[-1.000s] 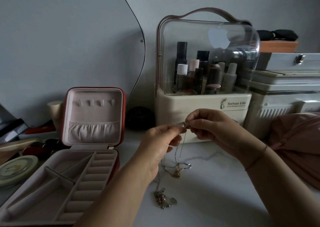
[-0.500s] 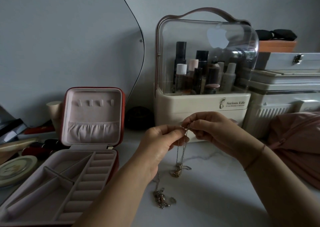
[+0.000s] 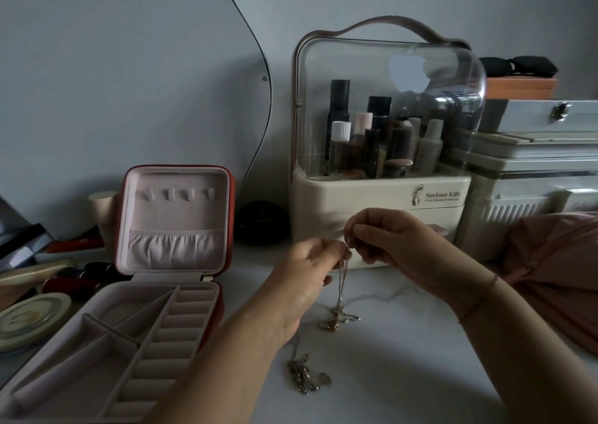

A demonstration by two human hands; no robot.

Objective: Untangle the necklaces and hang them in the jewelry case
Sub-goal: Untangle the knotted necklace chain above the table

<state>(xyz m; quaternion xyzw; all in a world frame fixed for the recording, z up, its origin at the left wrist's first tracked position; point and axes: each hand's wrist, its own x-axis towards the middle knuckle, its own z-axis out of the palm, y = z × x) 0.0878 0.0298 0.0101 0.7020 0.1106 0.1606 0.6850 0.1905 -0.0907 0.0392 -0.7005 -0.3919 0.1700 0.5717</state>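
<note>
fingers [image 3: 365,229] of left hand [image 3: 307,281], blurred, and right hand [image 3: 401,245] pinch the thin necklace [image 3: 341,281].

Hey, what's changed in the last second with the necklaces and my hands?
The left hand and right hand dipped slightly, still pinching the chain, whose strands now hang straighter and closer together down to the pendant. Unchanged: the pendant on the table, the other tangled necklace, the open jewelry case.

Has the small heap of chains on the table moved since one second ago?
No. The heap lies at the same spot on the table as before, equally far to the right of the open case.
</note>
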